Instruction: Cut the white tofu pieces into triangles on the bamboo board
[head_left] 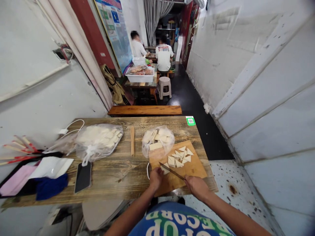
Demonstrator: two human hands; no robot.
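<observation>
Right hand (197,185) grips knife (171,170); left hand (155,178) pins tofu slab (164,169). Triangles (180,156) heaped on board (194,168); bag (157,139) of slabs uncut.

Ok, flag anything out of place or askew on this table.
The cutting board lies skewed, its near corner overhanging the wooden table's front edge. The phone also sits close to that edge. Otherwise nothing is spilled or damaged.

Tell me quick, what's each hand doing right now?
Left hand: closed on a white piece on the cutting board.
Right hand: closed around the knife.
</observation>
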